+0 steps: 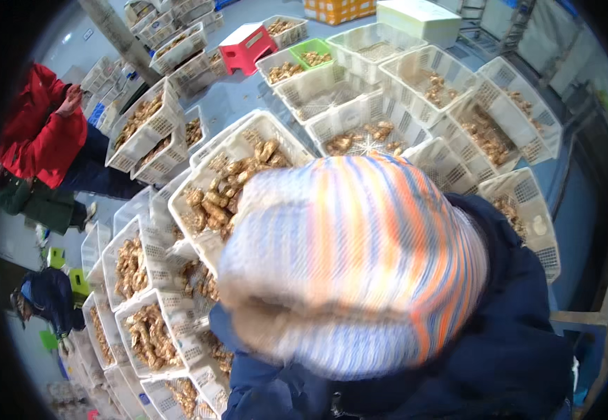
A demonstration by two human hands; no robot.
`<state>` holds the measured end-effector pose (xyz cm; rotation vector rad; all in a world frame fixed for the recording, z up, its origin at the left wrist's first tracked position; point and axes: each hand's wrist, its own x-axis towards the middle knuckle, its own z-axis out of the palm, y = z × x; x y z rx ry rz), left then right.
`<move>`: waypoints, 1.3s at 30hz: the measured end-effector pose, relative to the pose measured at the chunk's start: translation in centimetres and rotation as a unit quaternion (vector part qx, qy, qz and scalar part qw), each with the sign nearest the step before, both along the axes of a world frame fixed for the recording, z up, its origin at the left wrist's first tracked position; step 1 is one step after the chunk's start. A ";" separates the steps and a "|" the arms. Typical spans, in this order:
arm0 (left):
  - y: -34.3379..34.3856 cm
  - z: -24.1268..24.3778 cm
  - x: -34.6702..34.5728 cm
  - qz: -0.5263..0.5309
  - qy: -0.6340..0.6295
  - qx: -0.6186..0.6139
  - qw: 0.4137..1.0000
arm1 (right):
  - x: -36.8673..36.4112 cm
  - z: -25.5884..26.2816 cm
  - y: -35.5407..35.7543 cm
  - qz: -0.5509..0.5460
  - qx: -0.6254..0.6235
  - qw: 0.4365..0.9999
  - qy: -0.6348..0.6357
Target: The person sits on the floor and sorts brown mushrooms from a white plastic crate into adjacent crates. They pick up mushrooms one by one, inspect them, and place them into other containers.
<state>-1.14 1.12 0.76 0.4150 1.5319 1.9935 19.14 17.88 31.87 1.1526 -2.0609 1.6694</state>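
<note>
My right hand (356, 257), in a knitted work glove with white, blue and orange stripes, is very close to the camera and blurred. It covers the middle of the view, and its dark navy sleeve (514, 273) comes in from the right. Whether its fingers hold anything cannot be made out. Partly behind the glove is a white plastic crate (283, 123) with brown, knobbly ginger-like roots (220, 197) in it. Below the hand shows the front of my navy coat (388, 399). My left hand is out of view.
More crates of roots (152, 336) are stacked at left. Further crates (367, 123) stand beyond the hand, near a red stool (246, 47) and a foam box (419, 21). A person in red (47, 126) stands at left; another person (49, 299) bends over lower down.
</note>
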 end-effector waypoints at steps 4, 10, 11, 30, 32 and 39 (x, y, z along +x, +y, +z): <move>1.3 -1.1 -0.5 -0.017 -0.032 0.002 0.999 | 0.8 -0.2 -1.1 -0.052 0.066 0.996 0.015; 0.2 -2.6 -1.2 0.041 -0.063 0.014 0.997 | 0.5 -0.4 -1.9 -0.059 0.133 0.988 0.046; -0.7 -2.9 -0.5 0.045 -0.067 0.011 0.997 | 0.6 -0.6 -2.0 -0.055 0.141 0.987 0.047; 0.1 0.1 -0.4 0.018 -0.090 0.026 0.995 | -8.4 -15.1 26.1 -0.601 0.319 0.587 -0.438; 0.9 0.2 -0.6 -0.010 -0.111 0.027 0.993 | -4.8 -19.2 35.9 -0.731 0.229 0.469 -0.440; -0.3 -0.5 -0.5 0.007 -0.121 0.011 0.993 | -1.3 -20.2 48.7 -0.808 -0.123 0.364 -0.447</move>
